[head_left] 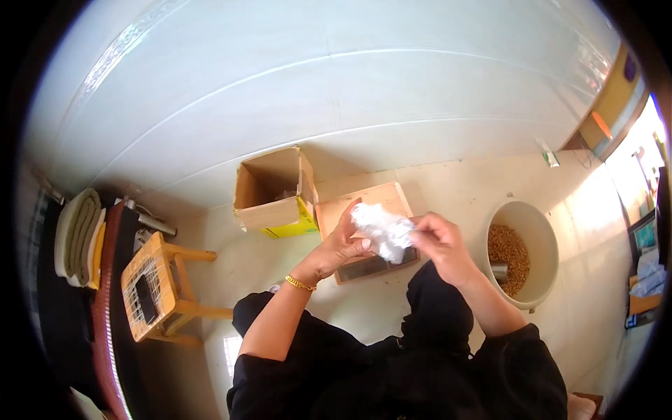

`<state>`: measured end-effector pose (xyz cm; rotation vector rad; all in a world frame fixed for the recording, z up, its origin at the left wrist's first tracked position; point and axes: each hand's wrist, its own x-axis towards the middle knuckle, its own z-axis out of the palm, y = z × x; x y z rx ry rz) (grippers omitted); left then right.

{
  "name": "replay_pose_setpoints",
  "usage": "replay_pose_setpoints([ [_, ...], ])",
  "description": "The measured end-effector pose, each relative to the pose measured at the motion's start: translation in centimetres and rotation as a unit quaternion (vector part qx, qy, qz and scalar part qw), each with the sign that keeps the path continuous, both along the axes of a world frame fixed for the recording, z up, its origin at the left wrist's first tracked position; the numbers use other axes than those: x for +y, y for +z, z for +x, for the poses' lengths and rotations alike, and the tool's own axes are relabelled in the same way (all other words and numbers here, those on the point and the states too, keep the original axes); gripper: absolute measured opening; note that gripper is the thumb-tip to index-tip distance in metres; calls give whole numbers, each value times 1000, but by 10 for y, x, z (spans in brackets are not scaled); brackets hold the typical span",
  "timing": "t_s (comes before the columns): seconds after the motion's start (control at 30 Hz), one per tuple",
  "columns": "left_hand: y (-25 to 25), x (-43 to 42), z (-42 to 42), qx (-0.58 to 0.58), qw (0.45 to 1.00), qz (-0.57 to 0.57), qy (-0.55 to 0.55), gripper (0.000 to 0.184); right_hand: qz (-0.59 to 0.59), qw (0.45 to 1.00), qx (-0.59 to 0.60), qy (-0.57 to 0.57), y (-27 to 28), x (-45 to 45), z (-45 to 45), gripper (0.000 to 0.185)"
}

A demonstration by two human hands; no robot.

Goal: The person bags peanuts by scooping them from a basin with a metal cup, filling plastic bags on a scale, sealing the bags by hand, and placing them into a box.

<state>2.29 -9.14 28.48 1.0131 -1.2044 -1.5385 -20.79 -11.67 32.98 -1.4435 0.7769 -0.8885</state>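
Note:
A crumpled, shiny, whitish plastic bag (pixel 383 231) is held up between my two hands, above a shallow wooden box (pixel 381 199). My left hand (pixel 336 248), with a gold bracelet at its wrist, grips the bag's left side between thumb and fingers. On the opposite side, my right hand (pixel 442 246) pinches the bag's edge with its fingertips. Glare washes out the bag, so I cannot tell what is in it. Part of the wooden box is hidden behind my hands and the bag.
An open cardboard box (pixel 269 210) stands by the wall, left of the wooden box. To the right is a pale bucket (pixel 549 262) with brown grains (pixel 509 252) and a metal scoop (pixel 499 271). A wooden stool (pixel 183 306) bearing a phone (pixel 146 299) stands at left.

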Motion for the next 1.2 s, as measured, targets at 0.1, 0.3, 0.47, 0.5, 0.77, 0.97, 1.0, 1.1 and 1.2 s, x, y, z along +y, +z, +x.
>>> replay_pose_setpoints([
  [0.1,-13,-3,23,-68,996,45,25,47,35,990,137,-11,2,-16,30,2],
  [0.3,-23,13,52,-310,927,179,115,33,-251,776,578,16,-20,-66,23,26],
  [0.47,-32,23,56,-248,943,180,128,31,-366,835,367,186,-13,-21,50,56],
  [0.5,-28,24,53,-216,951,191,115,30,-387,839,335,185,-16,-6,62,56],
  [0.77,-29,25,58,-135,951,263,93,39,-195,903,374,79,-75,-39,82,27],
  [0.97,-33,36,73,-140,940,266,160,42,-156,895,417,12,-99,-56,66,24],
  [1.0,-34,37,74,-139,939,270,159,42,-158,892,423,19,-95,-53,66,23],
  [1.1,-34,34,80,39,910,268,314,38,-189,833,517,55,-84,-49,67,23],
  [1.2,-25,31,86,157,879,261,366,28,-198,819,535,63,-74,-45,69,23],
])
